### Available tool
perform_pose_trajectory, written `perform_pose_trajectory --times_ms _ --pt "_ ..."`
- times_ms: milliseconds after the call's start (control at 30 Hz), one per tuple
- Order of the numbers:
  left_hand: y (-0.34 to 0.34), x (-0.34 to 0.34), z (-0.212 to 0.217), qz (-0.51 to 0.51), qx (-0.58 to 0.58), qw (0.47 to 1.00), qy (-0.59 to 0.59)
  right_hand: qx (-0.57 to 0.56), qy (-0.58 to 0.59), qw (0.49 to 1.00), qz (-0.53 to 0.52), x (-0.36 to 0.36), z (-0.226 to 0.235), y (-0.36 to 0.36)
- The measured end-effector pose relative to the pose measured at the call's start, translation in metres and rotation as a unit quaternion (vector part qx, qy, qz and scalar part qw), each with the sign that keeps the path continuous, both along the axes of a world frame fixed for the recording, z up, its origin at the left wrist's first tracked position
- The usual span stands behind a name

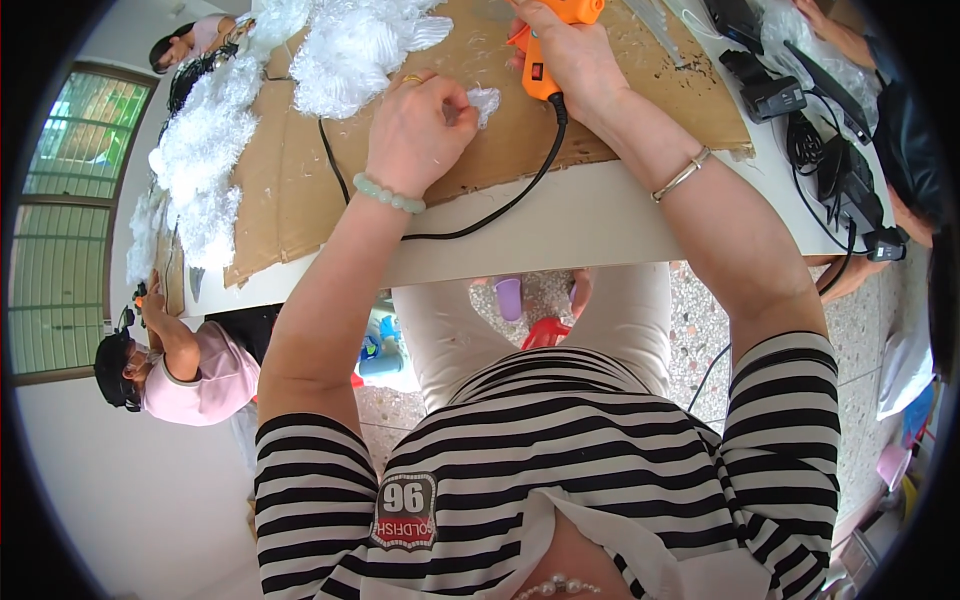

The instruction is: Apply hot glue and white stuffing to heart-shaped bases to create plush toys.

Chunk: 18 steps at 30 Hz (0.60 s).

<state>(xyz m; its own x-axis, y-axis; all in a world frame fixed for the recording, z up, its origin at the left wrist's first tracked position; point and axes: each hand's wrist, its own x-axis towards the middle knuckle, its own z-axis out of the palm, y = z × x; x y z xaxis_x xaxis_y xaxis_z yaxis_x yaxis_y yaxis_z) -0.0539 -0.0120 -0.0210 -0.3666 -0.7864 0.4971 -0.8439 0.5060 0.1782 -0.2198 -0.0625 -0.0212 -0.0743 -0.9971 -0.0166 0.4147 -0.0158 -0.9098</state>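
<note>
White fluffy heap [350,45] crowds far-left cardboard sheet [300,190], blocking reach beyond left hand [420,135]. Black cord [500,205] loops across bare table edge [560,225] between both forearms. Black chargers and cables [830,160] clutter right side past right hand [570,60]. Open cardboard strip below hands offers only free passage.

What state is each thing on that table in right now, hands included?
Left hand: closed on a small white tuft, pressed to the cardboard sheet.
Right hand: gripping the orange glue gun.
Glue gun cord: slack, trailing across the table edge.
White fluffy pile: heaped, loose.
</note>
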Motion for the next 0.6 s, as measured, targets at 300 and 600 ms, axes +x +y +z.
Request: perform_pose_trajectory --times_ms 300,600 --pt "-0.008 -0.003 0.004 -0.099 -0.067 0.989 -0.083 0.011 -0.03 0.999 -0.031 -0.003 0.005 0.0" --pt "-0.006 -0.002 0.01 -0.136 -0.023 0.977 -0.164 0.0 -0.03 0.999 -0.036 -0.006 0.001 -0.006"
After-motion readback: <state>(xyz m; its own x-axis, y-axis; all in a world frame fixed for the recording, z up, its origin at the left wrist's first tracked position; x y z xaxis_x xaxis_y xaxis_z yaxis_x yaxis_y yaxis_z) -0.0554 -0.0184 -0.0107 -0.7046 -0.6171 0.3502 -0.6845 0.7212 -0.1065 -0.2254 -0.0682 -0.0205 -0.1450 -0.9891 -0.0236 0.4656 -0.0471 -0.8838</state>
